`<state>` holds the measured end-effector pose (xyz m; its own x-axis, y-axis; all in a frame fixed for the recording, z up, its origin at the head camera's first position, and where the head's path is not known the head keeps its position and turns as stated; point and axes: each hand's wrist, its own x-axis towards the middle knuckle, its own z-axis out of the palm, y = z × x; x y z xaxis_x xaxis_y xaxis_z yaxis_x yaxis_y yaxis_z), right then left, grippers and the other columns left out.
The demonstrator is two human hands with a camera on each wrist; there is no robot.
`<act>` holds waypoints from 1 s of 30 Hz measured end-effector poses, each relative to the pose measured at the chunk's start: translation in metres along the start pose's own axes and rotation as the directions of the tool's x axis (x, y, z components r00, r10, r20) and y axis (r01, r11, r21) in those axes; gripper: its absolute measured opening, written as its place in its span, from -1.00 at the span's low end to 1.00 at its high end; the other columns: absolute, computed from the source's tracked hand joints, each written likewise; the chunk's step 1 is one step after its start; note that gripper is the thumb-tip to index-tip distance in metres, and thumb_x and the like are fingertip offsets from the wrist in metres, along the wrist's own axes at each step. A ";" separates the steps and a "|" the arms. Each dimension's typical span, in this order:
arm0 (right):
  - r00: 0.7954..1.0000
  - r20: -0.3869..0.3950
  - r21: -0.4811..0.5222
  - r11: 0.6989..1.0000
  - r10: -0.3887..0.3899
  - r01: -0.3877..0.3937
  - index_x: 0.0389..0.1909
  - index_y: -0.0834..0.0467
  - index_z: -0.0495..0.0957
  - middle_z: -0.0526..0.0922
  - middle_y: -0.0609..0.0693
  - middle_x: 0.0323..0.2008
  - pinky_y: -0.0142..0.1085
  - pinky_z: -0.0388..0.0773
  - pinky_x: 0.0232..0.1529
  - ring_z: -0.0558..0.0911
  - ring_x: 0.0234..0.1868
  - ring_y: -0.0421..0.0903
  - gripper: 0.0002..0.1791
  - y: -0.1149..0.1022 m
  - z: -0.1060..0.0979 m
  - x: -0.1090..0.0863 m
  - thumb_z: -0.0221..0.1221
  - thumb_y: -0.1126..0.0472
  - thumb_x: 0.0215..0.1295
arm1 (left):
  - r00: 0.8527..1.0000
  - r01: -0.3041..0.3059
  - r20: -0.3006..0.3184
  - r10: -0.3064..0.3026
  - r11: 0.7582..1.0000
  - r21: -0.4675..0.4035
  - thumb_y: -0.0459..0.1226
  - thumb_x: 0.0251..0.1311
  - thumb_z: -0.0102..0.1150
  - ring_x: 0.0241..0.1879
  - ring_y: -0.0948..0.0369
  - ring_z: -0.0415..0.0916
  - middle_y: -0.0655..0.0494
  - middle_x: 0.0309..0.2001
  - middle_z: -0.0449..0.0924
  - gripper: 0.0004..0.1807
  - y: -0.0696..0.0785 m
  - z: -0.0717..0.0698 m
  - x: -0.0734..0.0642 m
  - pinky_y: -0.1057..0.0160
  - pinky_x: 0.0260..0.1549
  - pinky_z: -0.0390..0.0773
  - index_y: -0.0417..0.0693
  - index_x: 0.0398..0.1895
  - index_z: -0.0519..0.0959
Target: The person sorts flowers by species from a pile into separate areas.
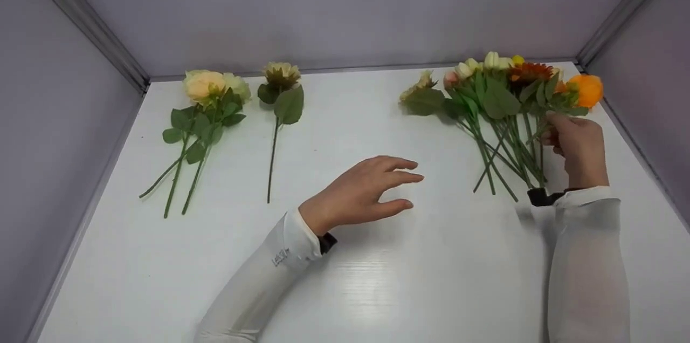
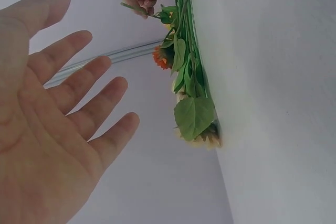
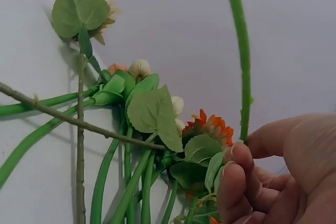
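My right hand [image 1: 579,143] pinches a green flower stem [image 3: 243,61] between thumb and fingers, at the right side of a bunch of flowers. The cut end of that stem points up past the fingers in the right wrist view; its bloom is hidden there. Close beside the hand are an orange round bloom [image 1: 586,90], an orange-red daisy-like flower [image 1: 531,71] and white tulips [image 1: 491,60]. Over the middle of the table, my left hand [image 1: 364,192] hovers with fingers spread and nothing in it; its bare palm [image 2: 42,150] shows in the left wrist view.
On the left of the white table [image 1: 345,289] lie pale peach and cream roses [image 1: 205,87] with crossed stems. A single beige flower [image 1: 281,76] lies to their right. Another beige flower [image 1: 420,87] edges the right bunch. Grey panels [image 1: 345,8] wall the back and sides.
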<state>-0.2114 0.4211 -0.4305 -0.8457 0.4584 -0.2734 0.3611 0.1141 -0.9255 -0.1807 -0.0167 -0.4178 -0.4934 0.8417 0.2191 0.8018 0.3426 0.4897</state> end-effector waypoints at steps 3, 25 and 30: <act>1.000 -0.012 0.229 0.973 0.008 -0.005 -0.13 0.20 0.64 0.63 -0.09 -0.53 -0.43 0.52 -0.43 0.62 -0.49 -0.17 -0.55 -0.006 0.001 -0.003 0.39 -0.12 0.28 | 1.000 0.003 0.002 -0.003 1.000 -0.001 0.06 0.50 0.10 0.44 0.24 0.25 0.19 0.44 0.36 -0.48 0.000 -0.001 -0.001 0.20 0.43 0.17 0.14 0.42 0.49; 0.947 0.184 -0.016 0.963 -0.263 0.271 -0.02 0.31 0.63 0.70 0.05 -0.29 -0.35 0.61 -0.30 0.67 -0.31 -0.07 -0.41 -0.014 0.078 -0.051 0.30 -0.18 0.35 | 0.915 0.265 -0.193 -0.355 0.887 -0.378 0.01 0.50 0.13 0.11 0.40 0.53 0.47 0.10 0.62 -0.70 -0.014 -0.008 -0.002 0.22 0.13 0.52 0.25 0.16 0.68; 0.896 0.339 -0.095 0.937 -0.286 0.336 -0.04 0.22 0.66 0.73 0.08 -0.31 -0.28 0.58 -0.30 0.69 -0.30 -0.04 -0.51 -0.018 0.115 -0.074 0.28 -0.16 0.40 | 0.845 0.245 -0.232 -0.482 0.734 -0.634 -0.04 0.47 0.20 -0.02 0.25 0.64 0.34 -0.03 0.70 -0.75 -0.028 -0.010 -0.002 0.17 0.02 0.60 0.18 0.08 0.72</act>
<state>-0.2004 0.2838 -0.4233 -0.9945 0.0792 -0.0687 0.0920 0.3446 -0.9342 -0.2050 -0.0317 -0.4237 -0.8819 0.4487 0.1447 0.2539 0.1933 0.9477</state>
